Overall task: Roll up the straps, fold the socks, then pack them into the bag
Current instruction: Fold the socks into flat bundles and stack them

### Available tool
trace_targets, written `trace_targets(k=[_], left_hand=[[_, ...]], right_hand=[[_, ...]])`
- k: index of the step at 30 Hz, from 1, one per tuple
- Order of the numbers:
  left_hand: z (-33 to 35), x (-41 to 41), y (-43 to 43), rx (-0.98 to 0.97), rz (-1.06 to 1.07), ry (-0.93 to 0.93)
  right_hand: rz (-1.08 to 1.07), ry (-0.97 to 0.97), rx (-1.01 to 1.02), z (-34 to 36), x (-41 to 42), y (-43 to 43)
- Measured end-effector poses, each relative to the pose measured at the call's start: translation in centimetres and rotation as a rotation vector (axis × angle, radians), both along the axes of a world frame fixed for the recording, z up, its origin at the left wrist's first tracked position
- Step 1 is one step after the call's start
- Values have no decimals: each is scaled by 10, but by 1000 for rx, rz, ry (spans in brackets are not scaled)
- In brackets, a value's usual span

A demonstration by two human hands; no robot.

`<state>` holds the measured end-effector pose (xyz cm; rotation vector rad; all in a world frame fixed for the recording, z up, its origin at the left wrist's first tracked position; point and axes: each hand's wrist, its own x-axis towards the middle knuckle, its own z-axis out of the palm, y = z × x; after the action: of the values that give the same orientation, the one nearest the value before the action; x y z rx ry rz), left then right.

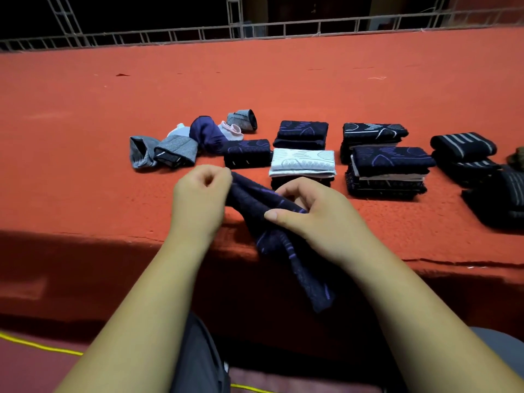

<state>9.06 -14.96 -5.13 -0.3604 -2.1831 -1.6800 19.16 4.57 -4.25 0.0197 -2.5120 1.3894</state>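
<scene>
Feed check, near to far. Closest to camera I had dark trousers at bottom centre and a yellow cord on the floor, lower left. Both bare forearms ran up from there toward the near edge of the table, which was covered in orange-red cloth.

The piece in work was a navy sock with a purple pattern. It was unfolded and slack. Its lower end hung off the table's near edge and its upper part stretched between the two hands.
- Left hand: fingers curled, pinching the sock's upper end.
- Right hand: gripping the sock's middle, thumb flat on top, fingers curled round the fabric.

Just beyond the right hand sat a white folded sock on top of a dark one. I couldn't tell if the hand touched that stack. To its left was a navy folded sock, and behind it a navy stack.

Right of those were two more dark stacks: a rear stack and a front stack. The front one had pale layers in it.

At far right were black striped pieces, piled. I couldn't tell whether they were socks or straps.

Left of the folded row was a loose heap:
- grey socks
- a purple sock
- a pale pink-edged sock
- a grey roll

Along the table's back edge ran a metal truss railing, with darkness behind it.
</scene>
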Motion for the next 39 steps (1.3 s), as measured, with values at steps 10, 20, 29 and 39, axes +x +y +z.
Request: trace_targets(k=[10, 20, 29, 39], left_hand=[[12, 4, -8, 598, -556, -317], [6, 3, -8, 440, -473, -333], [-7, -3, -13, 346, -522, -582], [-4, 3, -2, 489, -534, -570]], right_hand=[[46, -168, -185, -13, -9, -4], [86, -137, -534, -24, -19, -7], [95, -135, -599, -24, -13, 7], [93, -95, -399, -21, -8, 22]])
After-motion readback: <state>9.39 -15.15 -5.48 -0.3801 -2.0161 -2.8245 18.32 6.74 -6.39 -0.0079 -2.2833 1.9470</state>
